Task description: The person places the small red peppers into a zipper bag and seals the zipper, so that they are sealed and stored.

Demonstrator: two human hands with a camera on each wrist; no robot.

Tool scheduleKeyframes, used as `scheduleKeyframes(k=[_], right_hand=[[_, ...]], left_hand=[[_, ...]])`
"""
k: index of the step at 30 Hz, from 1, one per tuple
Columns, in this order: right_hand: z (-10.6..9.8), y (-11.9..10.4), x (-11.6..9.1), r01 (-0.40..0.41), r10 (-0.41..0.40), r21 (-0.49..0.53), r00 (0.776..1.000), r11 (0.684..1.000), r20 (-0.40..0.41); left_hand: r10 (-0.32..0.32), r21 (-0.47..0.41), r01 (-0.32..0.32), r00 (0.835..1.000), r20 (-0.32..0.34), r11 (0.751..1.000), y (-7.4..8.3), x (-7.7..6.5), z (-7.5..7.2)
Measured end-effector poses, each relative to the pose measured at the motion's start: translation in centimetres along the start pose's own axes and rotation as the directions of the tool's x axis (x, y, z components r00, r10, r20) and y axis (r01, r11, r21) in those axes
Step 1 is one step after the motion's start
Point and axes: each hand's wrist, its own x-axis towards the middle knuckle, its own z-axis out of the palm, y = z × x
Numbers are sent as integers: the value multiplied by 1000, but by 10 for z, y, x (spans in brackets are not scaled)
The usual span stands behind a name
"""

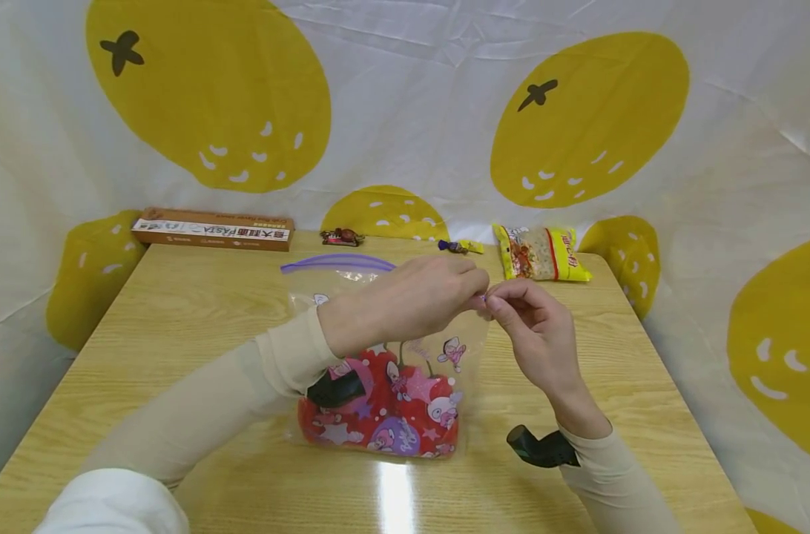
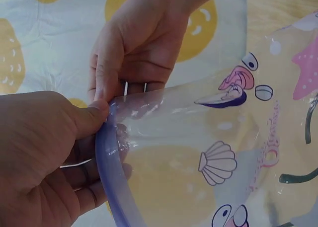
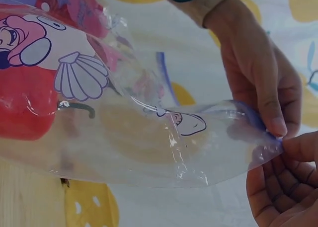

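A clear zip bag [image 1: 412, 426] with printed red cherries and cartoon figures hangs upright over the table, between my arms. Along its top runs a purple zip strip [image 1: 338, 259]. My left hand [image 1: 412, 300] pinches the strip near the bag's right corner, fingers bent over it. At that same corner my right hand [image 1: 541, 334] grips the end between thumb and index finger. The left wrist view shows both thumbs close together on the purple strip [image 2: 107, 162]. In the right wrist view, the clear film [image 3: 139, 152] stretches away from the fingertips.
Along the back of the wooden table [image 1: 198, 319] lie a long brown pasta box [image 1: 211, 230], a dark-wrapped sweet [image 1: 341, 236], small blue and yellow sweets [image 1: 460, 246] and a yellow noodle packet [image 1: 544, 254]. A lemon-print cloth [image 1: 405, 111] hangs behind.
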Motion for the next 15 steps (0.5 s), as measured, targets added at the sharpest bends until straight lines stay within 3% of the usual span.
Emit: scheduleKeyframes(k=[9,15], right_hand=[[-2,2,0,29,-29,56,1000,998,-5],[-4,3,1,23,-24,82,1000,996,8]], left_hand=[[-22,-24,22,999,33,999,-5,-5,-4],[18,-69,-19,1000,-23,997,-8,-8,-2]])
